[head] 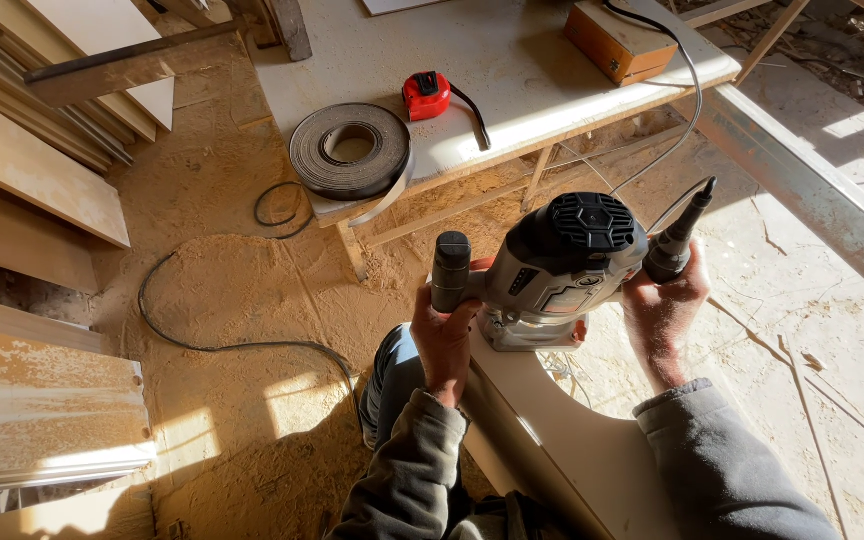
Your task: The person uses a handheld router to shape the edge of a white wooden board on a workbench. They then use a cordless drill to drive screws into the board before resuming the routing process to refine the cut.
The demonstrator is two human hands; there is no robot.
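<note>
While both my hands, left [444, 335] and right [664, 300], clamp the router [557, 265] handles, its cord [667, 85] (trailing loose) could snag and jerk it off the board [552, 430].

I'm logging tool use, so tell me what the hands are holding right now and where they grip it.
Both hands hold a grey router on a pale board: the left hand grips its left side handle, the right hand its right side handle.

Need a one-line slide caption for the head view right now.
Left hand and right hand grip a grey router standing on a pale curved board over a sawdust-covered floor.
</note>
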